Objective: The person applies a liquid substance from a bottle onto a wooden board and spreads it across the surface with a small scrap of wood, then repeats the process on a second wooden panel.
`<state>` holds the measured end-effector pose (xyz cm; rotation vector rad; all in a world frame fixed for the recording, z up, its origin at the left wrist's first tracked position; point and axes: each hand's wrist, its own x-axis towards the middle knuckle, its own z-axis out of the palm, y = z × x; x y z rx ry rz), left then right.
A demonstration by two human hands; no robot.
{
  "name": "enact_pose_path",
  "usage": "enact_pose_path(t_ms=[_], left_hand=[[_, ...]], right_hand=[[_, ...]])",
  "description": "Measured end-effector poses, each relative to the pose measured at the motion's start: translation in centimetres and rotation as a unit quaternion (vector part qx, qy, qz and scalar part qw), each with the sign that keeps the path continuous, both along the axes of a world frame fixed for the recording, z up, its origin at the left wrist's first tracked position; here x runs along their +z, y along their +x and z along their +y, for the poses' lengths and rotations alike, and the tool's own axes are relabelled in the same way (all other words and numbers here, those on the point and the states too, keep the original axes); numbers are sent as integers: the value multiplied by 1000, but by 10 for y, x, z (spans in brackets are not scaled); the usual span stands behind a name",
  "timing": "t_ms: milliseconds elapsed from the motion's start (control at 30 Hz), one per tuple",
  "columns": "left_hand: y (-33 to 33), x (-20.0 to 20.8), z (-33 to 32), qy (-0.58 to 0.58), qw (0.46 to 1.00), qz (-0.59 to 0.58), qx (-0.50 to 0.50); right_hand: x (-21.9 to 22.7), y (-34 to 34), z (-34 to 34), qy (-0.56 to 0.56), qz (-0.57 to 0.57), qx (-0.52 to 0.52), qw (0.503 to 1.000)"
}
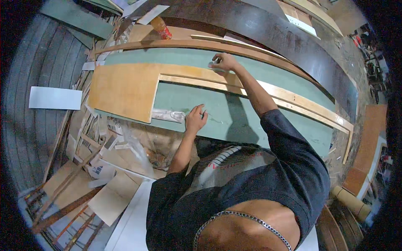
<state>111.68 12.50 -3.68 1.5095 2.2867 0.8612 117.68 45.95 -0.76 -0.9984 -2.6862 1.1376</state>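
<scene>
A yellow wooden panel (123, 87) with long, pale wood strips (289, 99) running to the right lies across a green board (180, 95). My right hand (227, 62) reaches over the panel's far edge. Its fingers are closed around a small whitish piece (213, 65), too small to tell its kind. Lower down, my left hand (195, 119) is over the near part of the green board, fingers bent and apart, with nothing plainly in it. Just left of that hand lies a whitish, crumpled, tube-like package (168, 115), partly against the panel's edge.
Behind the green board run a brown wood strip (180, 42) and a large dark board (268, 30). An orange-red container (161, 28) stands at the far left. Wood scraps and cardboard (115, 199) crowd the lower left. A white sheet (55, 98) lies on grey slats.
</scene>
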Motion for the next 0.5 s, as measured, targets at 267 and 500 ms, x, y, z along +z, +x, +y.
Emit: enact_pose_path(t_ms=[267,500], left_hand=[[0,-6,3,-2,1000,-2,-3],[-4,-8,-2,19,1000,-12,-10]], right_hand=[[12,-28,-27,20,15,-26,999],[17,13,-31,6,-57,-48,997]])
